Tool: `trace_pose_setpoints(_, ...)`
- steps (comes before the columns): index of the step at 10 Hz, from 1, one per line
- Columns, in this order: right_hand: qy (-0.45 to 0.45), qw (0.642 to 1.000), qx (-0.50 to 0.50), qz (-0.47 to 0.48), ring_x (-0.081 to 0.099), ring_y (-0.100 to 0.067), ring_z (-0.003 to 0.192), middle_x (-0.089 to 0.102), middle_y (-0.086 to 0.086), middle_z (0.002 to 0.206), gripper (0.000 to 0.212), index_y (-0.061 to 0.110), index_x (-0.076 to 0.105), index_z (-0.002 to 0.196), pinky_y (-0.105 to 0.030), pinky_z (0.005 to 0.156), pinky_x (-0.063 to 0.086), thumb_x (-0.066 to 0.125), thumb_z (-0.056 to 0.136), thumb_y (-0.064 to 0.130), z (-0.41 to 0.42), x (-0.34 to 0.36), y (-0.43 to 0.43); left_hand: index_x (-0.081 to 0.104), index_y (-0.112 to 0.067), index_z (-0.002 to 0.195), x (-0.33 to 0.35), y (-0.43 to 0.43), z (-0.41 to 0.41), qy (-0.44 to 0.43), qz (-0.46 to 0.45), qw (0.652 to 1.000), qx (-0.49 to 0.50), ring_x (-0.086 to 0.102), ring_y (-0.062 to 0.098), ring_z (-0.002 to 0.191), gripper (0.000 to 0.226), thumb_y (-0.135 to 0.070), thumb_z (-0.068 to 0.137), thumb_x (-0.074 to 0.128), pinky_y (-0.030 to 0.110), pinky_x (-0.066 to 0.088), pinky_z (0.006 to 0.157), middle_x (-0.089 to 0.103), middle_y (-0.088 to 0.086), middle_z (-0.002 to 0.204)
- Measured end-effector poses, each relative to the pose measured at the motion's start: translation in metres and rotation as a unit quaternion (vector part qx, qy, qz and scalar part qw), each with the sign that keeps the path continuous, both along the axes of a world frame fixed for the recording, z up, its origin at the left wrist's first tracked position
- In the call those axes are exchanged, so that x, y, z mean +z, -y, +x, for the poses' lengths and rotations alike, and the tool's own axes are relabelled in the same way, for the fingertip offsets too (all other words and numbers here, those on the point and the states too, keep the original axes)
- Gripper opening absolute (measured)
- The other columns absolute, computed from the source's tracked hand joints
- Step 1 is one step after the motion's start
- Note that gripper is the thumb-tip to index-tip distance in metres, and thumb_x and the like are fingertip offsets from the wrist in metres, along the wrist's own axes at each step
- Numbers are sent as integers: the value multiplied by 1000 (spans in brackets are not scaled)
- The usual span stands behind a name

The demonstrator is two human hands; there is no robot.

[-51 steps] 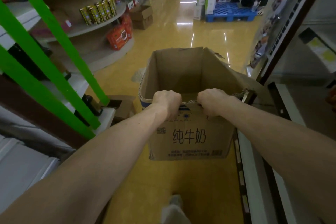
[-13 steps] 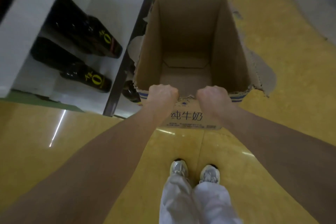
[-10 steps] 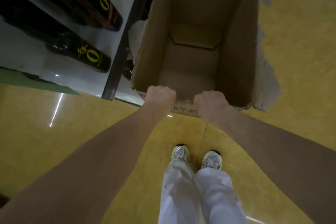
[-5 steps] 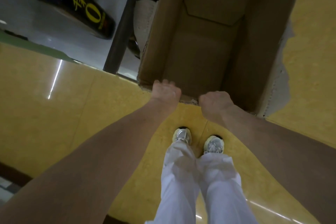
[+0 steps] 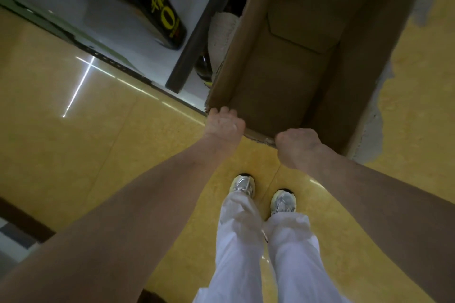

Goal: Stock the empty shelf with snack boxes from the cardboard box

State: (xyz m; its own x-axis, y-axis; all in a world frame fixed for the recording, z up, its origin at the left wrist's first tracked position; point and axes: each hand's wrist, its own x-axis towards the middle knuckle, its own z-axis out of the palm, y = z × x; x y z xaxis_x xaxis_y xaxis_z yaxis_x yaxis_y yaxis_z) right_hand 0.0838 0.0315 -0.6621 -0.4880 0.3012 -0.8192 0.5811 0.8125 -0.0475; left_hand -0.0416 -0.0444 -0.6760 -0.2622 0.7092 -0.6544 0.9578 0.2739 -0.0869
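Observation:
An open brown cardboard box (image 5: 290,74) fills the upper right, seen from straight above, with nothing inside but its bottom flaps. My left hand (image 5: 224,123) grips the near rim at its left corner, fingers hooked over the edge. My right hand (image 5: 296,145) grips the same rim further right. The box sits low in front of my feet, beside a shelf unit. No snack boxes show.
A white bottom shelf (image 5: 81,5) at upper left holds dark bottles (image 5: 157,12) with yellow print, behind a dark upright post (image 5: 204,27). Yellow glossy floor (image 5: 93,145) spreads around. My white trousers and pale sneakers (image 5: 242,184) stand just behind the box.
I carried the box down the aisle and lowered it beside the shelf. In the last second my view tipped further down and closer; both hands kept their grip on the near rim.

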Motion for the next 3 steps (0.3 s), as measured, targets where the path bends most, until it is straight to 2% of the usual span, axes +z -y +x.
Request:
trace_pose_setpoints(1, -5, 1000, 24, 8, 39, -11, 61, 44, 2, 71, 10, 19, 55, 91, -28, 65, 38, 48, 95, 12, -10, 26, 4, 58, -18, 124, 21, 7, -4, -7, 9, 1000, 25, 46, 25, 118, 32, -17, 92, 58, 43, 34, 107, 54, 6, 120)
trace_pose_setpoints(2, -17, 999, 49, 5, 40, -11, 60, 45, 2, 71, 14, 19, 50, 82, -29, 64, 38, 48, 95, 12, -18, 47, 10, 56, -19, 128, 44, 18, -3, -8, 11, 999, 37, 47, 25, 119, 36, -19, 92, 59, 42, 35, 106, 54, 7, 122)
trace_pose_setpoints(3, -53, 997, 55, 13, 44, -11, 61, 49, 3, 72, 13, 21, 55, 82, -28, 59, 36, 52, 93, 17, -25, 68, 15, 56, -19, 128, 67, 29, -4, -20, 28, 998, 55, 47, 25, 117, 37, -20, 91, 61, 42, 37, 102, 53, 8, 122)
